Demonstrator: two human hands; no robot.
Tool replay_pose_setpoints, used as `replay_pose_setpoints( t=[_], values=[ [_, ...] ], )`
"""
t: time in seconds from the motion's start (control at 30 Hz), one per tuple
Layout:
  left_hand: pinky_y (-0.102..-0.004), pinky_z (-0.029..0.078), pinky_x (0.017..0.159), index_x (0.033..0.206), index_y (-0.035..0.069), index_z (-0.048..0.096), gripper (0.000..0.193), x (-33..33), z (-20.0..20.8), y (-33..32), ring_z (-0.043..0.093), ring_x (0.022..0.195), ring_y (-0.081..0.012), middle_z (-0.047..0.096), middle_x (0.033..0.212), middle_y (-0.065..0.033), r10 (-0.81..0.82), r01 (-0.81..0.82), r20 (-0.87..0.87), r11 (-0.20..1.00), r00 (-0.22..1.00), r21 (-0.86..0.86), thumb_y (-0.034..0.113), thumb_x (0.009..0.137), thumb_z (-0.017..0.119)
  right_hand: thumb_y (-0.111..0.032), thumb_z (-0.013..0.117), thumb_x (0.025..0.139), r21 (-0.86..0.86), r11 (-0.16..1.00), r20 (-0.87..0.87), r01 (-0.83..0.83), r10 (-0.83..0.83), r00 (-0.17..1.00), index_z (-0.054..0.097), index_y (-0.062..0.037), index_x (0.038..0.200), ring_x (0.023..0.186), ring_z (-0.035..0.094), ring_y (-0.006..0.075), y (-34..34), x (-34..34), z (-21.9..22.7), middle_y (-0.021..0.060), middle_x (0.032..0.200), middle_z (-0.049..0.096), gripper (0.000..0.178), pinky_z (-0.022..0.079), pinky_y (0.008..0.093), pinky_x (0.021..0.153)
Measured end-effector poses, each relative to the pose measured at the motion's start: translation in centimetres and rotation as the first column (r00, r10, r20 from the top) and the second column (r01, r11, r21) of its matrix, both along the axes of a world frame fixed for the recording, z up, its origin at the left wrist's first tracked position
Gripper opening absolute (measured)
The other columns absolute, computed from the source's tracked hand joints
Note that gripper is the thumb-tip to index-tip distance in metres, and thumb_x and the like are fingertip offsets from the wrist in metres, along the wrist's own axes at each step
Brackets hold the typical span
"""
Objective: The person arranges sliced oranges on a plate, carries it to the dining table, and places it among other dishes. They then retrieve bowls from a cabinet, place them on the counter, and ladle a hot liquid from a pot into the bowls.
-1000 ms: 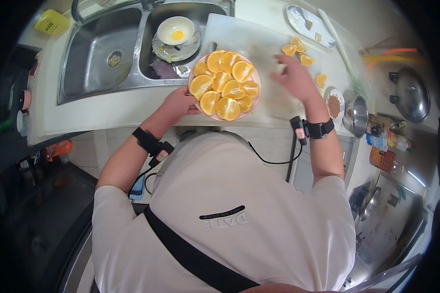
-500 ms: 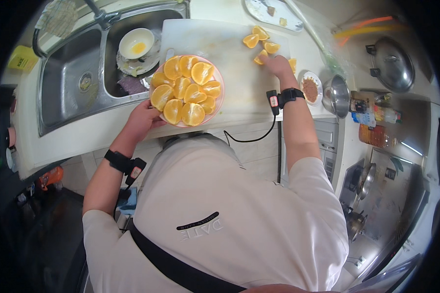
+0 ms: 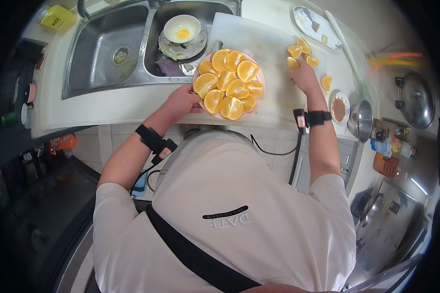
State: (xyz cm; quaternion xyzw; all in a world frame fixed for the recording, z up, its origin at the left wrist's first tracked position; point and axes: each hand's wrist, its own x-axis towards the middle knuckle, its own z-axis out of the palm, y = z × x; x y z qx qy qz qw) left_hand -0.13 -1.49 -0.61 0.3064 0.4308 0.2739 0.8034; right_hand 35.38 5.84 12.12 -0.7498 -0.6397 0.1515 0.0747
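"gripping what, over on your left side?"

"my left hand (image 3: 183,101) has its fingers closed on the left edge of a pink-rimmed plate (image 3: 260,99) of cut oranges (image 3: 236,89), near the front of the table (image 3: 88,115), right of the sink (image 3: 118,36)."

"and the right?"

"my right hand (image 3: 304,77) is over the cutting board (image 3: 249,33), fingertips at one orange wedge (image 3: 292,62); i can't tell if they pinch it. three loose wedges (image 3: 304,45) lie just beyond, another (image 3: 326,82) near the dish of brown powder (image 3: 338,107)."
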Motion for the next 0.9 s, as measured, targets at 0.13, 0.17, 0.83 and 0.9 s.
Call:
replay_pose_setpoints(
  t=[0.13, 0.17, 0.83, 0.9],
  values=[
    [-0.0315, 0.054, 0.081, 0.124, 0.003, 0.047, 0.040, 0.6, -0.4, 0.4, 0.064, 0.095, -0.0183, 0.061, 0.112, -0.0089, -0.011, 0.011, 0.022, 1.000, 1.000, -0.005, 0.005, 0.085, 0.054, -0.017, 0.066, 0.073, -0.222, 0.950, -0.415, -0.218, 0.110, 0.903, 0.059, 0.0052, 0.107, 0.070, 0.066, 0.0239, -1.2, -5.5, 1.6, 0.0186, 0.087, 0.067, 0.042, 0.053, 0.0335, 0.065],
    [-0.0318, 0.054, 0.082, 0.124, 0.003, 0.047, 0.040, 1.0, -0.4, 0.6, 0.064, 0.095, -0.0185, 0.061, 0.112, -0.0091, -0.015, 0.015, 0.028, 1.000, 0.999, 0.003, 0.004, 0.084, 0.054, -0.016, 0.066, 0.073, -0.238, 0.910, -0.515, -0.341, 0.179, 0.838, 0.059, 0.0055, 0.107, 0.067, 0.066, 0.0222, -1.3, -6.9, 1.8, 0.0174, 0.085, 0.067, 0.041, 0.052, 0.0322, 0.063],
    [-0.0274, 0.054, 0.078, 0.125, 0.005, 0.049, 0.039, 2.5, 1.3, 0.3, 0.063, 0.094, -0.0154, 0.059, 0.115, -0.0058, 0.024, -0.025, 0.007, 0.999, 1.000, 0.033, 0.007, 0.087, 0.052, -0.020, 0.060, 0.077, -0.036, 0.995, 0.582, 0.096, -0.057, 0.811, 0.041, -0.0053, 0.133, 0.107, 0.059, 0.0353, 1.6, 21.8, -0.9, 0.0210, 0.115, 0.061, 0.060, 0.048, 0.0436, 0.091],
    [-0.0286, 0.053, 0.080, 0.125, 0.004, 0.048, 0.039, 2.3, 1.1, 0.3, 0.063, 0.095, -0.0156, 0.059, 0.115, -0.0062, 0.015, -0.015, -0.013, 0.999, 1.000, 0.030, 0.006, 0.086, 0.053, -0.024, 0.062, 0.077, -0.064, 0.997, 0.604, 0.033, 0.013, 0.797, 0.050, -0.0064, 0.115, 0.103, 0.060, 0.0336, 1.5, 21.3, 0.0, 0.0184, 0.108, 0.063, 0.043, 0.049, 0.0456, 0.086]
  ],
)
